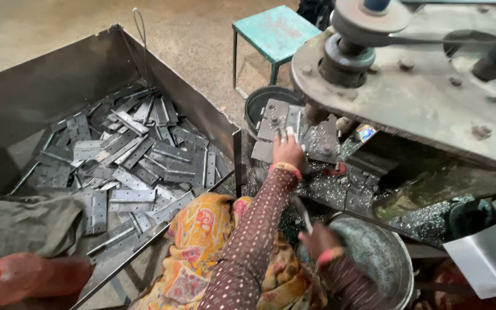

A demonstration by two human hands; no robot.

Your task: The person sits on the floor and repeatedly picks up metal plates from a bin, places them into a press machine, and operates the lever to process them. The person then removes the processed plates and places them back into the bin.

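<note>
Bare concrete floor (47,28) ran across the top of the head view, with a small teal stool (275,33) standing on it near the machine. To your left sat a big sheet-metal bin (58,86), its bottom heaped with flat grey hinge plates (133,155) lying every which way.

Ahead of you stood the heavy drill press (409,86), its pulley at the top and its worn grey body slanting over the work. Under it lay the metal jig plate (294,129), with metal shavings (328,189) scattered about its base.

Your left hand (287,150) rested on the jig plate, fingers laid flat and spread, pressing down on the metal piece there rather than wrapped round anything. Your right hand (321,240) hung lower, just above a round metal basin (383,255), fingers closed round a thin strip of metal (302,213) that stuck up and slightly left.

An orange, patterned cloth (199,247) covered your lap, beside the bin's near edge.
</note>
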